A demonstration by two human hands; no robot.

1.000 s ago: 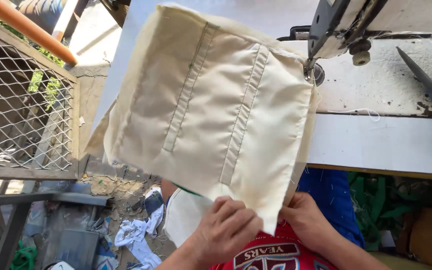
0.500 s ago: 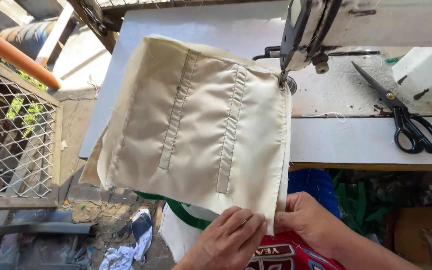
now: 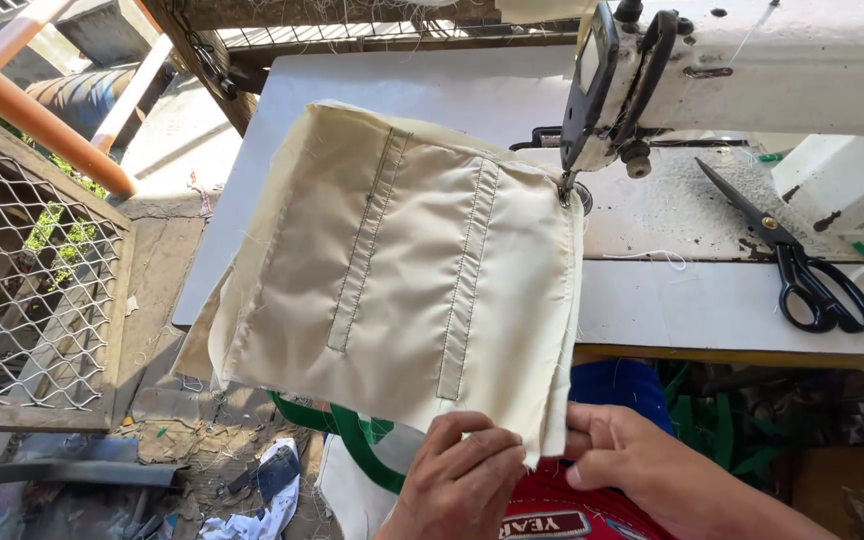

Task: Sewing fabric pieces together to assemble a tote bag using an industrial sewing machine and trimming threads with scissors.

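Nearest us, our left hand (image 3: 460,478) and right hand (image 3: 624,468) pinched the near corner of a cream fabric panel (image 3: 402,280), fingers closed narrow on its edge, one on each side of the corner. The panel, crossed by two stitched bands, hung off the near edge of the white sewing table (image 3: 712,300) and ran up to the sewing machine (image 3: 742,70), its far right corner lying under the machine's needle. Right of the machine's head, black scissors (image 3: 792,250) lay on the table. Left of the table stood a wire mesh fence (image 3: 22,270) with an orange rail (image 3: 42,120).
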